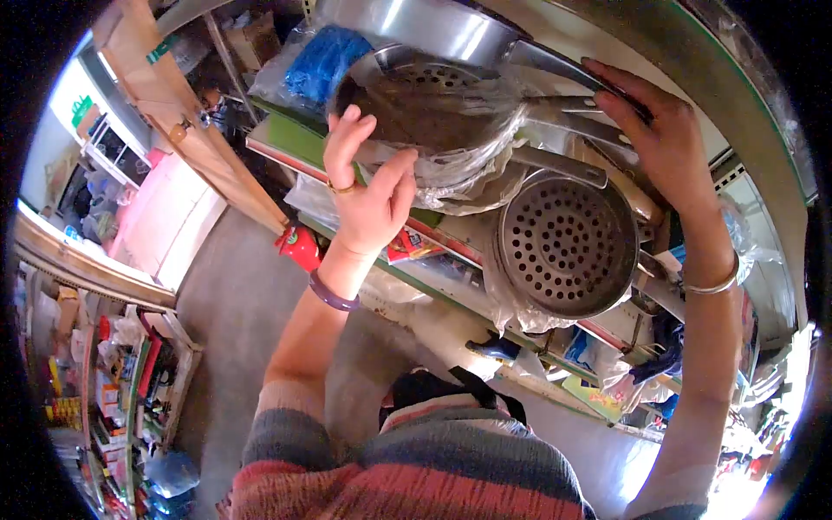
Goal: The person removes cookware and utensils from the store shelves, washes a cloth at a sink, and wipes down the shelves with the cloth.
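My right hand (pixel 663 139) grips the dark end of the long handle of a shiny steel pan (pixel 416 26), tilted at the top of the view. Below that pan lies a stack of metal pans (pixel 433 113) wrapped in clear plastic, their handles pointing right toward my right wrist. My left hand (pixel 368 191) is at the near left side of the wrapped stack, fingers apart and raised; whether the fingertips touch the plastic I cannot tell. To the right sits a round perforated metal pan (pixel 568 247) with a handle, on crumpled plastic at the shelf edge.
A blue plastic-wrapped bundle (pixel 328 65) lies left of the pans on the green-edged shelf (pixel 295 134). Lower shelves hold packaged goods. A red object (pixel 299 247) is by the wooden door frame (pixel 191 121). Another stocked shelf (pixel 130 390) stands at lower left, across the grey floor (pixel 234 269).
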### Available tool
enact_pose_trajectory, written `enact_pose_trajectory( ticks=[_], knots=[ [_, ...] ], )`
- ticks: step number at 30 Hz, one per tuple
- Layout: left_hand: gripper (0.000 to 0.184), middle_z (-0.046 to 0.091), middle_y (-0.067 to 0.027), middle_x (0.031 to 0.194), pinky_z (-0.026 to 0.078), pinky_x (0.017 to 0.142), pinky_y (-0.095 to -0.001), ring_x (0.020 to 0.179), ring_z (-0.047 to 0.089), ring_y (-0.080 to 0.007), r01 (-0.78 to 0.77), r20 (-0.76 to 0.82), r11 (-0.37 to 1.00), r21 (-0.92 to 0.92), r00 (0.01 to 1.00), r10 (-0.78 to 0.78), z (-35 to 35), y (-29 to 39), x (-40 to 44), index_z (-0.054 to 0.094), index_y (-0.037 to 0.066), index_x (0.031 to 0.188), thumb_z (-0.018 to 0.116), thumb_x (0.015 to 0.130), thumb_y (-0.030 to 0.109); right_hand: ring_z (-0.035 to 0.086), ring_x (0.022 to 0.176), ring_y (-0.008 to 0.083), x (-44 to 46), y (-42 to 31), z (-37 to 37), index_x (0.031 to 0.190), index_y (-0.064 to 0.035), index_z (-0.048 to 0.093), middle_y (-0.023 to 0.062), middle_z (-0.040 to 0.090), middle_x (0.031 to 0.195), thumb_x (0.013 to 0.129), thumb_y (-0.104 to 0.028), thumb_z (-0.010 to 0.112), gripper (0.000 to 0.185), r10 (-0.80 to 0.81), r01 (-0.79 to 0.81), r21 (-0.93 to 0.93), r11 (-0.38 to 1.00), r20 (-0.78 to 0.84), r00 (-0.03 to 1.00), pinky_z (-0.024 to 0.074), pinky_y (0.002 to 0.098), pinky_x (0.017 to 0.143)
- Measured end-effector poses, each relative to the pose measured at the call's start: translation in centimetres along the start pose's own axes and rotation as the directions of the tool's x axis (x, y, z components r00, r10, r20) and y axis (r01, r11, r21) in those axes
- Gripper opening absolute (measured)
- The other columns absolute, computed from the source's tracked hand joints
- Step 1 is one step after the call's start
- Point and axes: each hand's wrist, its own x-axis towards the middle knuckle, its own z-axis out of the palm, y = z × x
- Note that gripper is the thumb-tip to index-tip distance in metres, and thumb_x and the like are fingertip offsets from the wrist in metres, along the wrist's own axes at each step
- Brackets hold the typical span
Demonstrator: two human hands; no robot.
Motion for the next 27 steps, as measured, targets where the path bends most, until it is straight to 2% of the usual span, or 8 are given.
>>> enact_pose_trajectory(
  ticks=[3,6,9,11,14,15,24,27],
  knots=[
    [0.022,0.040,-0.0104,0.121,0.027,0.104,-0.0522,0.121,0.037,-0.0342,0.033,-0.018,0.999,-0.001,0.999,-0.033,0.2,0.1,-0.3,0.066,0.014,0.087,0.063,0.068,0.004,0.063,0.083,0.0277,0.1,1.3,0.6,0.110,-0.0132,0.063,0.0136,0.065,0.096,0.086,-0.029,0.055,0.030,0.011,-0.011,0.016,1.000,-0.014,1.000,0.0475,0.0356,0.077],
    [0.023,0.039,-0.0107,0.123,0.027,0.103,-0.0519,0.121,0.037,-0.0341,0.068,-0.038,0.998,-0.012,0.997,-0.068,0.4,0.3,-0.6,0.065,0.013,0.089,0.065,0.068,0.005,0.063,0.083,0.0283,-0.3,0.4,0.9,0.109,-0.0130,0.063,0.0141,0.064,0.098,0.086,-0.029,0.057,0.029,0.040,-0.040,0.035,0.999,0.010,0.999,0.0478,0.0355,0.076],
    [0.032,0.032,-0.0132,0.128,0.027,0.103,-0.0439,0.125,0.032,-0.0361,0.045,-0.010,0.999,-0.007,0.999,-0.045,0.1,0.4,-0.8,0.059,0.008,0.102,0.066,0.071,0.004,0.062,0.075,0.0280,-0.8,-0.1,1.6,0.107,-0.0176,0.064,0.0112,0.064,0.086,0.081,-0.027,0.062,0.027,-0.056,0.055,-0.138,0.989,-0.003,0.998,0.0492,0.0353,0.067],
    [0.033,0.034,-0.0130,0.127,0.028,0.103,-0.0492,0.123,0.034,-0.0357,0.076,-0.064,0.997,-0.012,0.995,-0.076,0.4,0.3,-1.0,0.060,0.010,0.101,0.068,0.069,0.007,0.061,0.070,0.0279,-1.3,-0.5,2.2,0.108,-0.0214,0.063,0.0098,0.061,0.079,0.079,-0.025,0.063,0.030,-0.143,0.134,-0.222,0.966,-0.023,0.990,0.0496,0.0372,0.063],
    [0.040,0.034,-0.0141,0.128,0.027,0.103,-0.0513,0.122,0.034,-0.0364,0.088,-0.100,0.996,-0.018,0.991,-0.090,0.6,0.2,-1.2,0.057,0.010,0.106,0.070,0.068,0.009,0.061,0.072,0.0284,-1.8,-0.3,3.1,0.110,-0.0216,0.062,0.0102,0.062,0.082,0.079,-0.024,0.063,0.032,-0.185,0.175,-0.227,0.958,-0.025,0.982,0.0501,0.0379,0.064],
    [0.042,0.033,-0.0143,0.128,0.027,0.103,-0.0509,0.123,0.033,-0.0367,0.093,-0.099,0.996,-0.019,0.991,-0.094,0.5,0.2,-1.2,0.056,0.010,0.108,0.070,0.068,0.009,0.061,0.074,0.0293,-1.9,-0.5,3.0,0.111,-0.0213,0.061,0.0104,0.062,0.084,0.079,-0.024,0.063,0.033,-0.099,0.101,-0.201,0.974,0.020,0.995,0.0503,0.0382,0.065],
    [0.064,0.023,-0.0182,0.135,0.024,0.104,-0.0450,0.125,0.028,-0.0361,0.171,-0.078,0.985,-0.030,0.982,-0.173,0.5,0.6,-1.2,0.037,0.008,0.127,0.069,0.072,0.009,0.061,0.079,0.0328,-3.2,0.5,4.4,0.115,-0.0193,0.059,0.0152,0.062,0.091,0.080,-0.026,0.062,0.035,0.032,-0.031,-0.014,0.999,0.079,0.996,0.0503,0.0396,0.068],
    [0.067,0.023,-0.0184,0.135,0.024,0.105,-0.0443,0.126,0.027,-0.0355,0.169,-0.060,0.986,-0.014,0.984,-0.170,1.0,0.0,-0.8,0.034,0.008,0.129,0.069,0.073,0.011,0.061,0.077,0.0328,-3.0,0.9,4.7,0.113,-0.0175,0.059,0.0149,0.061,0.089,0.082,-0.026,0.061,0.033,-0.069,0.067,-0.077,0.995,-0.020,0.997,0.0503,0.0405,0.067]
  ],
)
